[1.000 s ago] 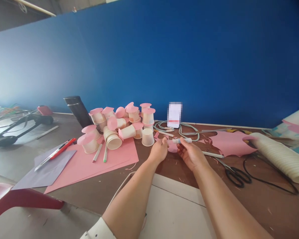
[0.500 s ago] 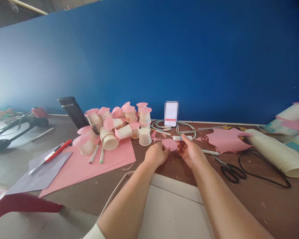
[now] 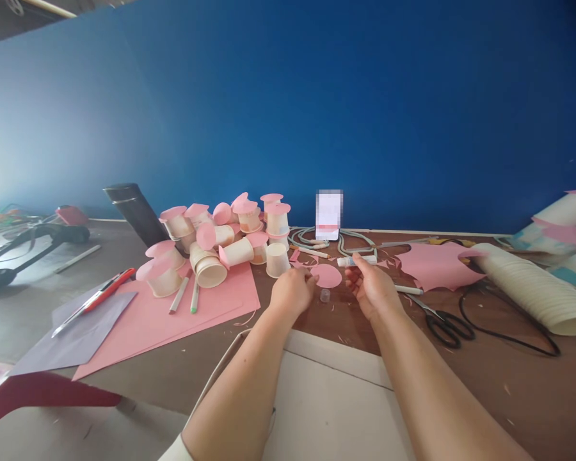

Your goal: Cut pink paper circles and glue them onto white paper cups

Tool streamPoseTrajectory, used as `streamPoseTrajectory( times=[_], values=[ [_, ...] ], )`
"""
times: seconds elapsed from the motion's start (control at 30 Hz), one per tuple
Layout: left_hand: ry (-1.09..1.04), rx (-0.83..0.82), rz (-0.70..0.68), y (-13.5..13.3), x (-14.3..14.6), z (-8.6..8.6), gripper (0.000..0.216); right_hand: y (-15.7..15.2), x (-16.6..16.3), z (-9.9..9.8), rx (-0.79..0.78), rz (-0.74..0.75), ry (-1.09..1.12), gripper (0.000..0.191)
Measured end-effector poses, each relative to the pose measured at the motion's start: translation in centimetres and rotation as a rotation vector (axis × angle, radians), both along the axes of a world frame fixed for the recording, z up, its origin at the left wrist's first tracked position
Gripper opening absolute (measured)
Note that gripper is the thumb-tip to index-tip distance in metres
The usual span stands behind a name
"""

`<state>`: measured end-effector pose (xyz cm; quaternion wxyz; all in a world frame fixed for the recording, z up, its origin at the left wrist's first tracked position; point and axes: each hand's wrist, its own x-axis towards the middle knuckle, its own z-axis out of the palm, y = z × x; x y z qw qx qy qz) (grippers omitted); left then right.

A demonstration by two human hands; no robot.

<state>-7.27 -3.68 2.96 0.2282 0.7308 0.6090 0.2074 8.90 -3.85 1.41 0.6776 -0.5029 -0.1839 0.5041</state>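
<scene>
My left hand (image 3: pixel 292 294) pinches the left edge of a round pink paper disc (image 3: pixel 327 276) just above the brown table. My right hand (image 3: pixel 370 289) is closed around a white glue stick (image 3: pixel 346 261), held sideways behind the disc's right side. A small clear cap (image 3: pixel 325 295) is on the table just in front of the disc. Left of my left hand, an upside-down paper cup (image 3: pixel 278 261) stands without a disc. Beyond it is a cluster of paper cups (image 3: pixel 237 251), many bearing pink discs.
Pink sheets (image 3: pixel 225 301), markers (image 3: pixel 194 296) and a red cutter (image 3: pixel 108 291) lie left. Scissors (image 3: pixel 446 328), a pink offcut (image 3: pixel 436 264) and a long stack of cups (image 3: pixel 532 291) lie right. A phone (image 3: pixel 328 214) stands at the back by a coiled cable (image 3: pixel 307 237).
My right hand has moved slightly right, away from the disc, with the glue stick. My left hand has shifted slightly left with the disc, and the clear cap now shows on the table.
</scene>
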Motion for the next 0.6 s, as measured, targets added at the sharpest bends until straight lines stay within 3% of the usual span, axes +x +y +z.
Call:
streamPoseTrajectory(
  times=[0.1, 0.3, 0.43, 0.6],
  values=[
    [0.077, 0.132, -0.079, 0.5, 0.0, -0.7, 0.033, 0.0, -0.1, -0.1, -0.003, -0.012, -0.204, 0.028],
    [0.278, 0.134, -0.290, 0.5, 0.5, -1.4, 0.036, 0.0, 0.2, -0.8, -0.055, 0.043, -0.684, 0.039],
    [0.361, 0.107, -0.355, 0.1, 0.7, -0.9, 0.034, 0.0, 0.5, -0.8, -0.051, 0.049, -0.783, 0.043],
    [0.355, 0.066, -0.339, -0.1, 0.8, -0.4, 0.032, -0.2, 0.5, -0.6, -0.066, 0.058, -0.771, 0.043]
  ],
)
